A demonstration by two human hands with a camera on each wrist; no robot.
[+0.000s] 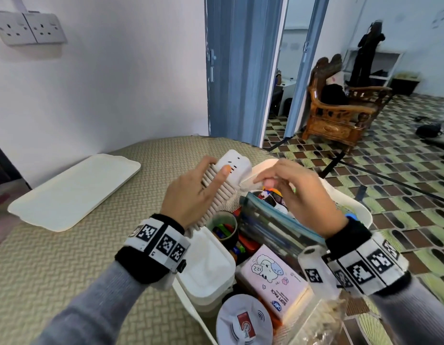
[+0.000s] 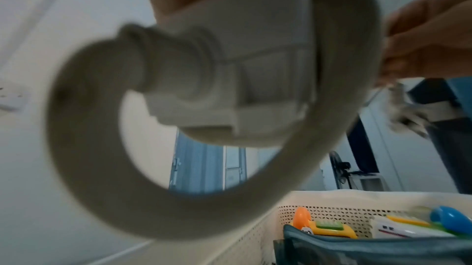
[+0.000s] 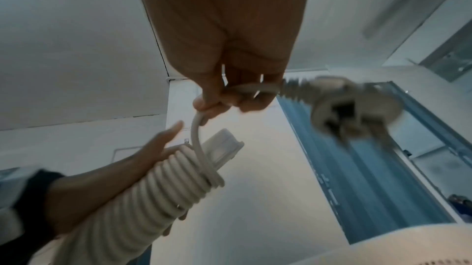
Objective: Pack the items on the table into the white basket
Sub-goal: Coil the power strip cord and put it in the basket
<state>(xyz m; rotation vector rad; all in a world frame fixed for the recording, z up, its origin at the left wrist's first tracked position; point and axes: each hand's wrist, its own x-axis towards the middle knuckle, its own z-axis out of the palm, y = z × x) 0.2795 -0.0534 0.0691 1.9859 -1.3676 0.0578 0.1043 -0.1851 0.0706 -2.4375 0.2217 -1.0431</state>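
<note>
My left hand [image 1: 198,192] grips a white power strip [image 1: 234,164] with its beige cable [image 1: 216,195] wound round it, held above the left rim of the white basket [image 1: 360,207]. In the right wrist view the coils [image 3: 163,184] cover most of the strip [image 3: 222,146]. My right hand [image 1: 288,185] pinches the cable's loose end [image 3: 199,128] just behind the plug [image 3: 352,108], which hangs free past my fingers. The basket holds a blue pencil pouch [image 1: 273,225], a pink tissue pack [image 1: 273,275], a white lidded box [image 1: 208,262], a cup of markers [image 1: 223,227] and a round white device [image 1: 243,322].
A white tray [image 1: 74,192] lies on the woven tablecloth [image 1: 54,270] at the left. A wall with sockets [image 1: 29,27] stands behind the table. A blue folding door [image 1: 238,68] and a wooden armchair [image 1: 340,108] are beyond, over a tiled floor.
</note>
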